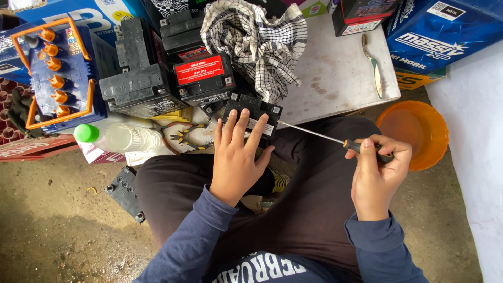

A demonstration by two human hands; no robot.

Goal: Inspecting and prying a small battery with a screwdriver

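My left hand lies flat, fingers spread, on a small black battery that rests by my knee. A long thin screwdriver with a black and orange handle is gripped in my right hand; its shaft runs left, and the tip reaches the battery's right side. I sit on the ground with dark trousers and blue sleeves.
Several black batteries and a blue one with orange caps stand at the back left. A checked cloth, a clear bottle with green cap, pliers, an orange bowl and blue boxes surround me.
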